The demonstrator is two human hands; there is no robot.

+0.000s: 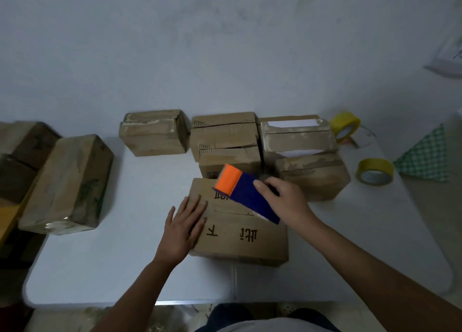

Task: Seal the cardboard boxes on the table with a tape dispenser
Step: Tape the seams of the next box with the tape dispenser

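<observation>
Reaching in from the lower right, the right hand grips the blue tape dispenser with its fingers curled over the body, holding it tilted so its orange front end points up and to the left, above the top of the nearest cardboard box. That box sits at the middle of the white table, black printed characters on its top. The left hand lies flat on the box's left edge, fingers straight and spread, forearm stretched up from the lower left. More cardboard boxes stand in a row behind it, and two yellow tape rolls rest at the table's right side.
</observation>
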